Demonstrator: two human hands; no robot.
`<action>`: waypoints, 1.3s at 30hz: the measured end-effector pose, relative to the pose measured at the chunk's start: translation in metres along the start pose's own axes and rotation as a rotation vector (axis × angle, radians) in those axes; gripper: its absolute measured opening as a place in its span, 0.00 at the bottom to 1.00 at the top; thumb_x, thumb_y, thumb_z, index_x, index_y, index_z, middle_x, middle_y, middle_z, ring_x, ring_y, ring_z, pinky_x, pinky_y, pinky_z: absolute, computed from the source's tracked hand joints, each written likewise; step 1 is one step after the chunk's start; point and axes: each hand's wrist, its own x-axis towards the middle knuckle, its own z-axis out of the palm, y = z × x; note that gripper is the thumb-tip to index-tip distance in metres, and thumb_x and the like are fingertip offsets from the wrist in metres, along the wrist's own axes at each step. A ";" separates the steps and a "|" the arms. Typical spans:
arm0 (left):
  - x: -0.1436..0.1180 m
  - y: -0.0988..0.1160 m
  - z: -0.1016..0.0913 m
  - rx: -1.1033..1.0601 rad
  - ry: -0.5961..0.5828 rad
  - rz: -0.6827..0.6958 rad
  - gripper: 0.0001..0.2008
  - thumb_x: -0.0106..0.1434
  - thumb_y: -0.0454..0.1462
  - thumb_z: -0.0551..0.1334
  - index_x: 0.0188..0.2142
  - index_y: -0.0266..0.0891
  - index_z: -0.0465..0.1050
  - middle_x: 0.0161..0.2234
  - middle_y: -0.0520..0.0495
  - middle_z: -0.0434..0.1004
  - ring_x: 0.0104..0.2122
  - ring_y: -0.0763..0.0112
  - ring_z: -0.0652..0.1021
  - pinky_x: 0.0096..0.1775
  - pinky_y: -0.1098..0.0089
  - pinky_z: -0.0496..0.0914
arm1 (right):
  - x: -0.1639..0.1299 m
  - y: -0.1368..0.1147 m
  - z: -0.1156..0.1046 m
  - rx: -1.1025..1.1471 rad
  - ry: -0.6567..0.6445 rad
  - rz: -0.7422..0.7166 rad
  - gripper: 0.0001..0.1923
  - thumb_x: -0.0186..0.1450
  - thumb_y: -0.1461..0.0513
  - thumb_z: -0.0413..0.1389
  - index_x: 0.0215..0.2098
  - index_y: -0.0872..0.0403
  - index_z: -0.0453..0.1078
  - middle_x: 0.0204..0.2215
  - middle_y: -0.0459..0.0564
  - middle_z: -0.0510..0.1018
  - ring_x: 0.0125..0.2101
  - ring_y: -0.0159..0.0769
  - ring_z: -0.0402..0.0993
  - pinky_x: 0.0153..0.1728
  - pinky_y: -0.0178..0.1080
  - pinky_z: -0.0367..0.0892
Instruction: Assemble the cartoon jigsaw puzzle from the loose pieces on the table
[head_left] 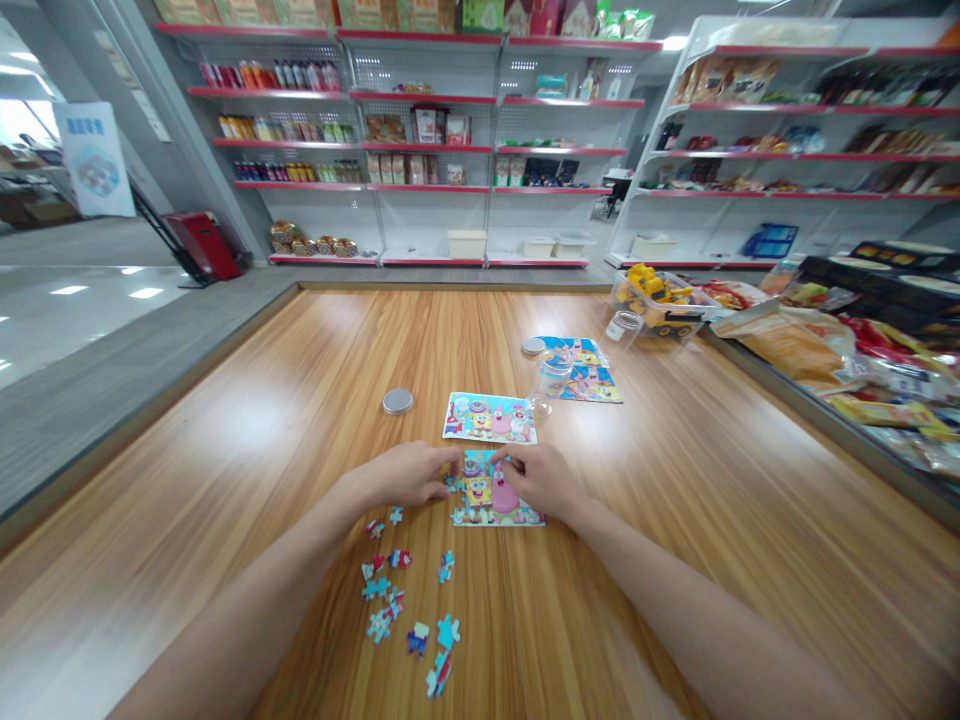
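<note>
I am mid-assembly on the puzzle [495,492] at centre frame on the bench [712,480]. My left hand [409,473] presses its curled fingers at the left edge; my right hand [538,480] rests on the upper right, holding nothing I can see. Loose pieces [409,600] lie lower left; next I judge one needs picking and matching. The picture looks mostly filled, bright and cartoonish.

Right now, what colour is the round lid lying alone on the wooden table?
The round lid is silver-grey metal, seen best in the head view, left of the picture card.
</note>
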 end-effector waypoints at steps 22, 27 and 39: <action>-0.014 -0.003 -0.018 0.047 -0.063 0.042 0.19 0.59 0.32 0.57 0.49 0.50 0.75 0.32 0.49 0.79 0.32 0.66 0.77 0.35 0.69 0.67 | 0.000 0.000 -0.001 -0.021 -0.009 0.005 0.13 0.61 0.64 0.52 0.38 0.50 0.78 0.20 0.44 0.75 0.20 0.30 0.65 0.24 0.32 0.53; -0.014 -0.004 -0.016 0.080 -0.057 0.056 0.22 0.58 0.29 0.55 0.48 0.51 0.76 0.33 0.49 0.80 0.33 0.65 0.77 0.35 0.69 0.67 | 0.000 0.000 0.000 -0.021 -0.004 0.010 0.13 0.61 0.64 0.52 0.38 0.49 0.78 0.19 0.43 0.74 0.20 0.30 0.65 0.24 0.32 0.52; -0.017 -0.025 -0.022 0.120 0.069 -0.021 0.17 0.61 0.33 0.54 0.45 0.45 0.78 0.38 0.48 0.81 0.35 0.66 0.79 0.38 0.69 0.68 | 0.000 0.001 0.001 -0.011 0.001 0.008 0.12 0.61 0.64 0.52 0.37 0.50 0.78 0.19 0.43 0.73 0.20 0.30 0.65 0.24 0.32 0.52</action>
